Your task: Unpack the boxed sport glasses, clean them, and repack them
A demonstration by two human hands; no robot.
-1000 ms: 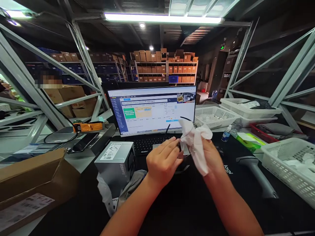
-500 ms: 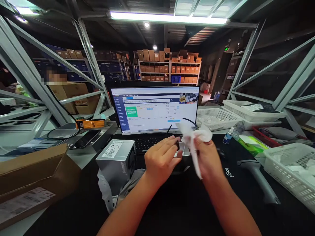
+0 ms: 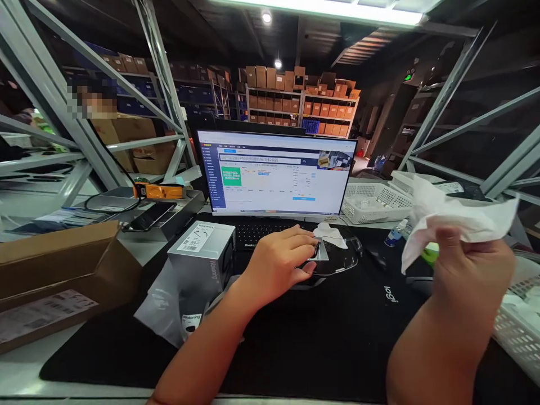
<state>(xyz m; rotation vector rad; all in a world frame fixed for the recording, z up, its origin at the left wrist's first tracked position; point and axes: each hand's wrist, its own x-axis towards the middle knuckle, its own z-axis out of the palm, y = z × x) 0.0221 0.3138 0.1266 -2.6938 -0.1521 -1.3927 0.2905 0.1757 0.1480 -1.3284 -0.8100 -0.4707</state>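
My left hand [image 3: 283,257] is over the desk mat in front of the keyboard [image 3: 248,235], its fingers closed on a small dark piece mostly hidden by them. Beside those fingertips lies a thin clear item with a curved edge [image 3: 348,264], resembling eyewear; its exact kind I cannot make out. A white scrap [image 3: 331,233] rests at its upper side. Raised at the right, my right hand [image 3: 472,275] grips a crumpled white tissue [image 3: 468,219]. A grey box with a white label [image 3: 202,256] stands left of my left hand, with a plastic bag [image 3: 158,304] at its base.
A monitor [image 3: 270,180] stands behind the keyboard. White baskets [image 3: 373,211] sit at the right, near a small spray bottle [image 3: 395,233]. At left are an open cardboard box [image 3: 63,270], a phone [image 3: 154,216] and an orange item [image 3: 162,192]. A blurred-out person is at far left.
My right hand has moved right and up with the tissue, away from my left hand, uncovering the clear item. My left hand stays nearly in place. The camera view has shifted.
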